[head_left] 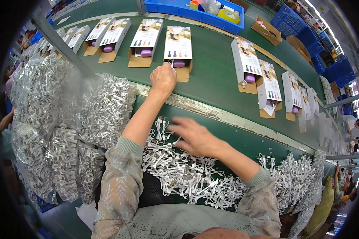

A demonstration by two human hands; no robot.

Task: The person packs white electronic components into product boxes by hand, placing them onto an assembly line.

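My left hand point(164, 79) is closed at the open lower end of a white printed box point(178, 43), pinching a white USB cable point(172, 63). Inside that box's mouth a purple item point(179, 63) shows, above a brown cardboard flap. My right hand point(196, 138), somewhat blurred, hovers with fingers stretched apart over a loose pile of short white USB cables point(195, 179). A few of those cables point(160, 126) lie just left of its fingertips. No held thing is visible in this hand.
More open boxes point(145, 38) stand in a row along the green conveyor point(211, 59), left and right. Clear bags of cables point(64, 159) pile up at left; another cable heap point(291, 179) lies at right. A blue tray point(179, 11) with tape rolls sits beyond. A metal post point(62, 44) rises at left.
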